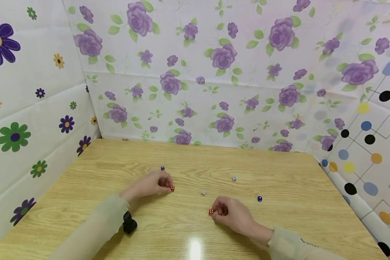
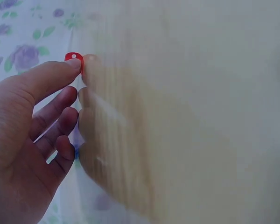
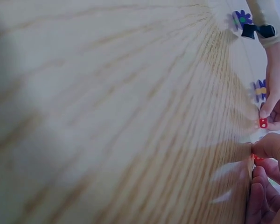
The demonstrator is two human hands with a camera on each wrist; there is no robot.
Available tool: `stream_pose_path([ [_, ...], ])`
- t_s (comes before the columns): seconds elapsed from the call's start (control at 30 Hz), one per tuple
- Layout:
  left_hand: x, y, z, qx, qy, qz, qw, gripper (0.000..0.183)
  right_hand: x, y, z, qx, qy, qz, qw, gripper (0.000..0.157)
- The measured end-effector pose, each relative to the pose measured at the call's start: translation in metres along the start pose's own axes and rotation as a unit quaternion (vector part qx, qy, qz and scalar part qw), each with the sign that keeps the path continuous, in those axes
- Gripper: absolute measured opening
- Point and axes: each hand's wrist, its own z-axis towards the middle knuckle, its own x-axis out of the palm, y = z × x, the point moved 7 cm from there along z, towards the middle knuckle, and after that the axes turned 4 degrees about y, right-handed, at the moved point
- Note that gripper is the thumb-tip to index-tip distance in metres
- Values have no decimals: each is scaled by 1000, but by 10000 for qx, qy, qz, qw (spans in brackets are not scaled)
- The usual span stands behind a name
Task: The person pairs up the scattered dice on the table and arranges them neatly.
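Observation:
My left hand [image 1: 154, 185] pinches a red die [image 1: 172, 188] with white pips between thumb and fingertip, low over the wooden table [image 1: 273, 166]. In the left wrist view the same die [image 2: 73, 55] peeks out past the thumb. My right hand [image 1: 234, 216] pinches a second red die [image 1: 211, 212], nearer the front; in the right wrist view its fingers mostly hide it. Just behind the left hand lies a dark blue die [image 1: 162, 168]. A white die [image 1: 203, 192] sits between the two hands.
Another white die [image 1: 234, 178] lies farther back on the right, and a blue die [image 1: 259, 198] is to the right of my right hand. A black wrist camera [image 1: 129, 223] is strapped at the left sleeve. Flowered cloth [image 1: 195, 79] walls the table's back, and patterned cloths border both sides.

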Motion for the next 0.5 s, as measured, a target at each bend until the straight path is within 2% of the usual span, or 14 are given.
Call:
stream_pose_path([
  [0.17, 13, -11, 2, 65, -77, -17, 9999, 7, 1, 0, 0, -5, -17, -3, 10000, 9],
  [0.5, 33, -29, 7, -16, -311, -229, 9993, 7, 1, -1, 1, -2, -10, 23, 10000, 10],
])
